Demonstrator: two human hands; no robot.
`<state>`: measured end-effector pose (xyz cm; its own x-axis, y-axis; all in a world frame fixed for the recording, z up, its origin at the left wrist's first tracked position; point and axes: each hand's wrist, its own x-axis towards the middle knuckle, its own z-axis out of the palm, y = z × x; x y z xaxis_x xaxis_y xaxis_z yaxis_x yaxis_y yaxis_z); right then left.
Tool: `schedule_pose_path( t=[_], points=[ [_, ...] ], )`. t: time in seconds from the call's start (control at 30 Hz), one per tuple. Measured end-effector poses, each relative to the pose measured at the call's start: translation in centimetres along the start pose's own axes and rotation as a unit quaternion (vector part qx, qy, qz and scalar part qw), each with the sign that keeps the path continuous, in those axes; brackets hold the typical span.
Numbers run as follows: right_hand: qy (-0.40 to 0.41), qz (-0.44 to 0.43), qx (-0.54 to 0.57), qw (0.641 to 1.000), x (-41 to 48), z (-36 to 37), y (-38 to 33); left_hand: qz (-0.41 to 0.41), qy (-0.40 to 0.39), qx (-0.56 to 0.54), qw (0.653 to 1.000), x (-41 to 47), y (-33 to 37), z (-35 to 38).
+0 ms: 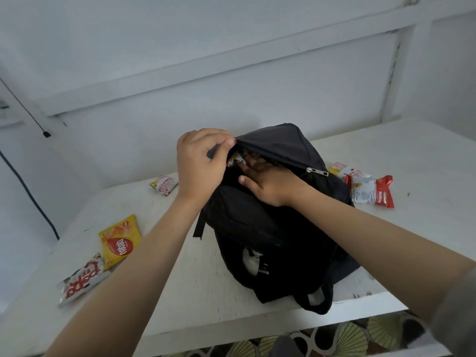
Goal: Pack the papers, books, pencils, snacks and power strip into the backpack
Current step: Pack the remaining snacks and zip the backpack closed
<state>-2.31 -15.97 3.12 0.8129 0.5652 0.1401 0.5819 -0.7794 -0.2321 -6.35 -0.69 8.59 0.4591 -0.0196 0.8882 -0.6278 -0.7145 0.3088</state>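
Head view: my left grip (203, 163) pinches up the flap of the backpack (257, 228), which stands on the counter (180, 279). My right grip (268, 181), held flat, presses a snack packet (235, 159) into the opening. Snack-packing step, I judge. Next I'd fetch the yellow packet (119, 240), lying well left.

The left hand (199, 163) pinches the flap of the black backpack (273, 228) up; the right hand (268, 181) reaches inside. Snack packets (119, 240) lie around on the white table (193, 292).

"nabati" on the yellow snack packet (120, 240)
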Motion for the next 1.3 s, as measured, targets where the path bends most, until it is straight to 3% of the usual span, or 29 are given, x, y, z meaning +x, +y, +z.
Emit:
schedule_pose_path(
  t=[0.2,0.3,0.43,0.53,0.67,0.9,1.03,1.13,1.23,1.3],
  points=[
    [0.044,-0.084,0.066,0.993,-4.2,0.1,-1.6,-0.019,-0.033,-0.021,0.999,-1.3,-0.6,-0.2],
    [0.073,-0.107,0.099,0.987,-6.7,-0.1,-2.3,-0.066,-0.079,-0.052,0.993,-2.8,-0.6,-0.4],
    [0.166,-0.135,0.123,0.969,-8.1,-0.4,-3.5,-0.136,-0.200,-0.056,0.969,-6.4,-1.5,-1.3],
    [0.185,-0.148,0.158,0.959,-7.4,-0.7,-5.0,-0.228,-0.178,-0.058,0.956,-9.2,-2.6,-3.2],
    [0.163,-0.157,0.174,0.958,-4.8,-0.4,-8.1,-0.297,-0.078,-0.019,0.952,-11.6,-4.0,-6.9],
    [0.042,-0.135,0.117,0.983,3.8,2.2,-13.8,-0.399,-0.013,0.156,0.904,-15.5,-8.1,-14.8],
    [-0.050,-0.089,0.055,0.993,10.6,4.4,-16.2,-0.420,-0.061,0.262,0.867,-16.8,-10.2,-19.1],
    [-0.088,-0.057,0.017,0.994,15.5,6.4,-17.1,-0.429,-0.148,0.300,0.839,-17.5,-12.3,-22.2],
    [-0.100,-0.033,0.021,0.994,19.0,8.0,-17.0,-0.489,-0.253,0.257,0.794,-17.5,-14.2,-24.4],
    [-0.113,-0.004,0.021,0.993,20.7,9.2,-16.3,-0.499,-0.257,0.210,0.800,-17.7,-15.1,-25.1]
  ],
)
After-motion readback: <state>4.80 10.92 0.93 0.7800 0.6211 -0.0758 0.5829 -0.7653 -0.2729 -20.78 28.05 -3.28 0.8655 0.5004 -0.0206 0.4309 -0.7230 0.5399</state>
